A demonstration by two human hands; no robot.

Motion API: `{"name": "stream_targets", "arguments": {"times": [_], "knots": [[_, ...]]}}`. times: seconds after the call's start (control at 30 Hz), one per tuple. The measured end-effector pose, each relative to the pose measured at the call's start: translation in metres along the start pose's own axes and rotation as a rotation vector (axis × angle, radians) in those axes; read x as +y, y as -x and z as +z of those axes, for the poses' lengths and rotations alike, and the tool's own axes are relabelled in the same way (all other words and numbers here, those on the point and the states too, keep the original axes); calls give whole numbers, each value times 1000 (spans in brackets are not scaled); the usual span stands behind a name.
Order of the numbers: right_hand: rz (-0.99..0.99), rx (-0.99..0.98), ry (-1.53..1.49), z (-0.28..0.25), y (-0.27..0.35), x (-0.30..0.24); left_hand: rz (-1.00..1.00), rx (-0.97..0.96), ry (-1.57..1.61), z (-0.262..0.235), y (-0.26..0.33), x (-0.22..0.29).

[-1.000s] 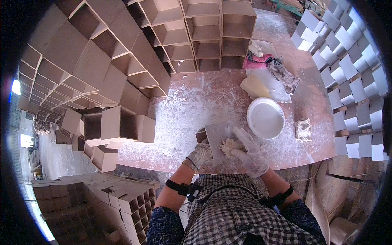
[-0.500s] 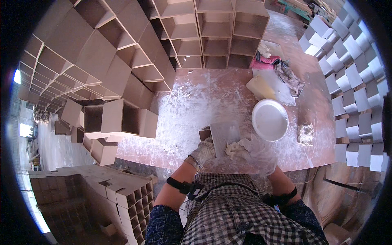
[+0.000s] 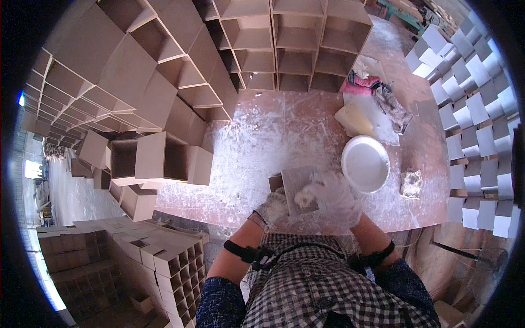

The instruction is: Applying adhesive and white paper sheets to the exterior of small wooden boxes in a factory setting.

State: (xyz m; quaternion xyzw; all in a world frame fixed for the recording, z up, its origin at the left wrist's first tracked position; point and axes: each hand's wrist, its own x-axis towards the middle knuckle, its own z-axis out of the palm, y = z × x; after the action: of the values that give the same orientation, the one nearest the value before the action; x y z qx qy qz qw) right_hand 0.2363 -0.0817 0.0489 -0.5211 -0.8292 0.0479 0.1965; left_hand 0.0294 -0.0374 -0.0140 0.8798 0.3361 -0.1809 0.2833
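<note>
My left hand [image 3: 272,209], in a whitish knit glove, is closed on the left side of a small brown board box [image 3: 296,177] at the table's near edge. The box's flat upper face has a pale, dusty film. Over that face lies my right hand [image 3: 340,203], loosely wrapped in clear plastic and blurred by motion. A crumpled off-white wad of cloth [image 3: 306,198] shows at its fingertips, pressed against the board. The plastic and the blur hide most of the right fingers.
Right of my hands stands a white round basin [image 3: 365,164]. Beyond it are a yellowish block [image 3: 354,117], a pink and grey rag [image 3: 391,106] and a whitish crusted lump [image 3: 410,183]. Stacked brown boxes [image 3: 161,156] line the left and far sides; pale boxes [image 3: 476,136] stand at right.
My right hand has moved left and a little away from me across the box's face, taking the wad with it. The left hand keeps its hold; the view has shifted slightly.
</note>
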Motion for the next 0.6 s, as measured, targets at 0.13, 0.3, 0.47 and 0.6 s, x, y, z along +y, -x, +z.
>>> {"name": "stream_targets", "arguments": {"times": [0.13,0.3,0.47,0.6], "knots": [[197,106,9,3,-40,27,50,43,-138,8,-11,-3],[-4,35,-31,12,-2,2,115,361,954,83,-32,-39],[14,191,43,14,48,-25,177,136,-153,-7,7,3],[131,280,47,15,-9,-1,202,342,571,63,-23,-32]]}}
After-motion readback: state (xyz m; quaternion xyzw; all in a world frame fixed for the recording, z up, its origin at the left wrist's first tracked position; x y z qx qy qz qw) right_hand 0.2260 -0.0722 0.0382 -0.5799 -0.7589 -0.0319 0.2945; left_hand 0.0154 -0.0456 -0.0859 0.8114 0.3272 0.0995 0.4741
